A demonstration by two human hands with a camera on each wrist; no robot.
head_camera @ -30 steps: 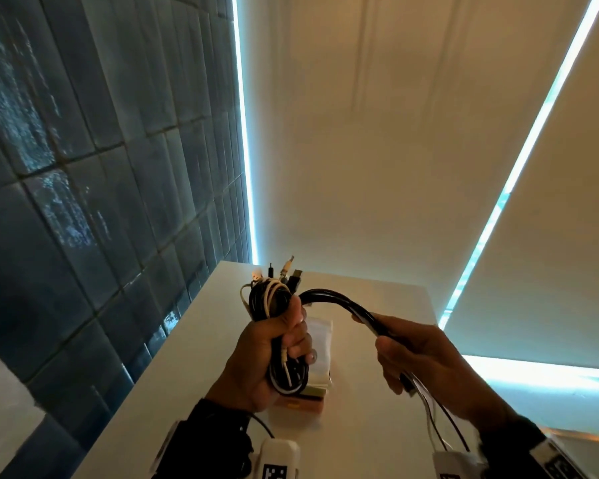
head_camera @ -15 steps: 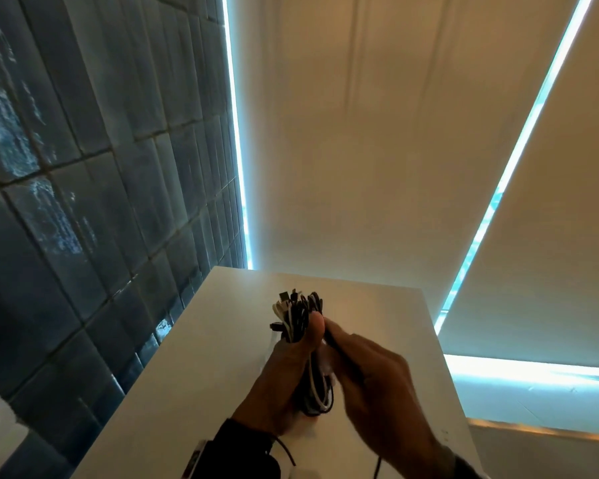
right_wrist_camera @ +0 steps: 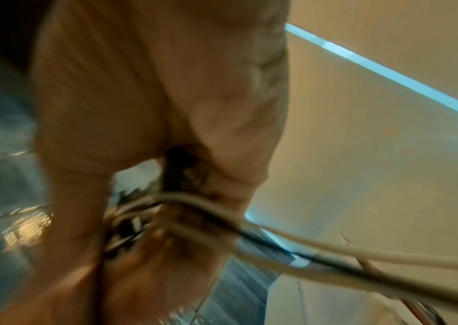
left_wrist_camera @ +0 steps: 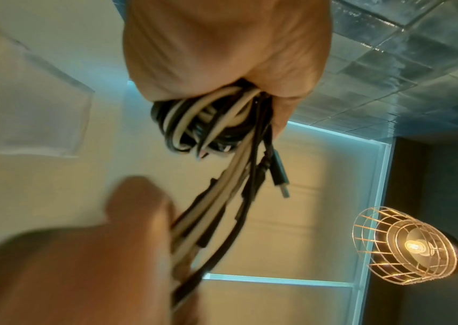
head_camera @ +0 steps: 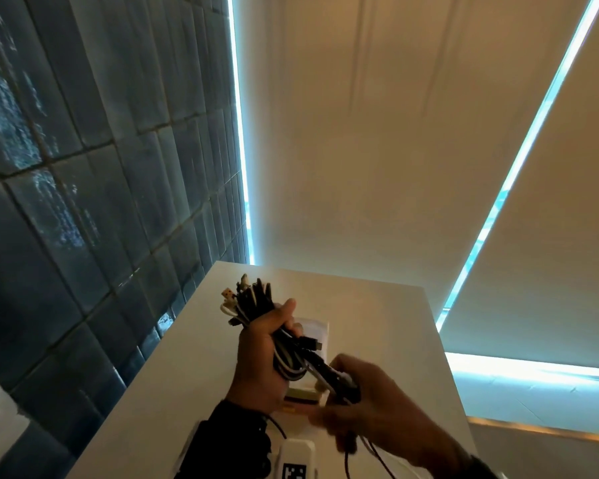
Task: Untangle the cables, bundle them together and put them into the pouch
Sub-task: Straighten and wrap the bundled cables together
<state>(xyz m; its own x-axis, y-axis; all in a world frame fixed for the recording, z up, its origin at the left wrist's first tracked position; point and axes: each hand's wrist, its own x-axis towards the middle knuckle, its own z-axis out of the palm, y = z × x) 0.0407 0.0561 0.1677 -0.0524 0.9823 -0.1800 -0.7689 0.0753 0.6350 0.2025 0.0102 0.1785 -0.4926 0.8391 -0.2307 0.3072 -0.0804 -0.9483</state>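
Note:
My left hand [head_camera: 261, 354] grips a folded bundle of black and white cables [head_camera: 248, 304], plug ends sticking up above the fist. In the left wrist view the cable bundle [left_wrist_camera: 202, 123] loops out under the fingers. The loose strands [head_camera: 320, 369] run down and right into my right hand [head_camera: 367, 406], which is closed around them; its image is blurred. The trailing cable ends [right_wrist_camera: 361, 255] hang off below the right hand. A clear pouch [head_camera: 317, 331] lies flat on the white table [head_camera: 377, 323], partly hidden behind both hands.
A dark tiled wall [head_camera: 83, 202] runs close along the table's left edge. Pale blinds [head_camera: 377, 150] hang behind the table's far edge. A caged lamp [left_wrist_camera: 405, 246] hangs overhead. A white tagged device [head_camera: 296, 459] sits at my left wrist.
My right hand went in to the bundle with the loose strands, then pulled down and right. The left hand tilted the bundle leftward.

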